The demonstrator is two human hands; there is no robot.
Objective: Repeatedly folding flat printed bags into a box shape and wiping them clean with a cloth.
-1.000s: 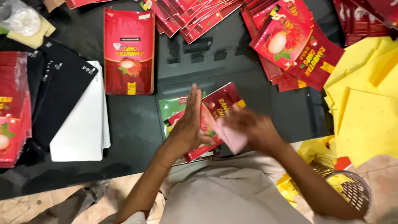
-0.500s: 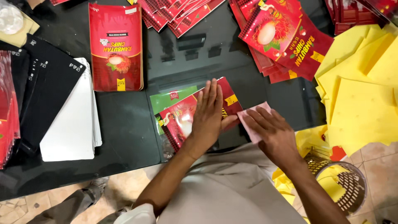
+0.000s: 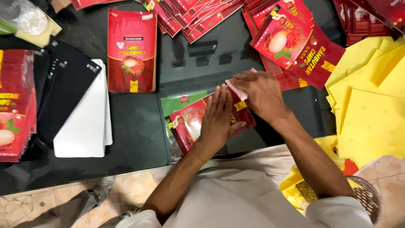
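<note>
My left hand [image 3: 217, 120] lies flat, fingers straight and together, pressing on a red pouch [image 3: 194, 122] that rests on the black table [image 3: 139, 126] right in front of me; the hand grips nothing, it only bears down on the pouch. A green pouch [image 3: 181, 103] peeks out from under the red one at its 11 o'clock side. At 1 o'clock from my left hand, just beside its fingertips, my right hand [image 3: 261, 95] curls over a small pink cloth [image 3: 236, 88], fingers closed on it, at the far corner of the pouch. At 3 o'clock lie yellow sheets [image 3: 371, 109] in a loose pile, and at 4 o'clock, below the table edge, a wire basket [image 3: 363, 196]. At 9 o'clock sits a white stack [image 3: 84, 131] with black sheets [image 3: 63, 84] fanned over it, and more red pouches [image 3: 12, 105] at the far left edge. Further off, at 11 o'clock, one red pouch [image 3: 132, 50] lies alone, and at 12 to 1 o'clock red pouches [image 3: 295, 42] spread in heaps.
</note>
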